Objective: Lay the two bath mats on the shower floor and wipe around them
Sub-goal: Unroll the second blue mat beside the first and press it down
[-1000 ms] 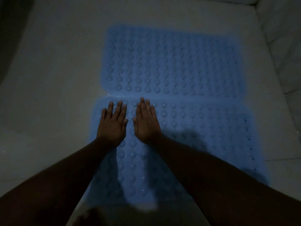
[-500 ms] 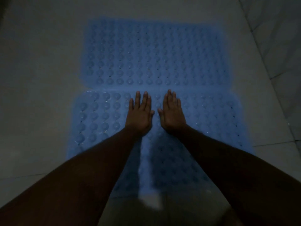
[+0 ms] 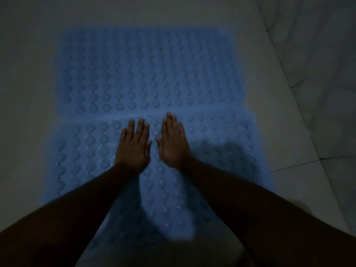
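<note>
Two light blue bath mats with rows of round bumps lie flat on the pale shower floor, one behind the other. The far mat (image 3: 146,68) meets the near mat (image 3: 217,151) along a seam just beyond my fingertips. My left hand (image 3: 133,145) and my right hand (image 3: 173,143) rest palm down side by side on the near mat, close to its far edge, fingers stretched out and holding nothing. My forearms hide part of the near mat.
Pale floor tiles (image 3: 25,112) surround the mats on the left and far side. On the right a tiled wall (image 3: 317,74) rises, with dark grout lines near its base. The light is dim.
My two hands have slid rightward along the near mat's far edge, staying flat and side by side. The view has shifted with them.
</note>
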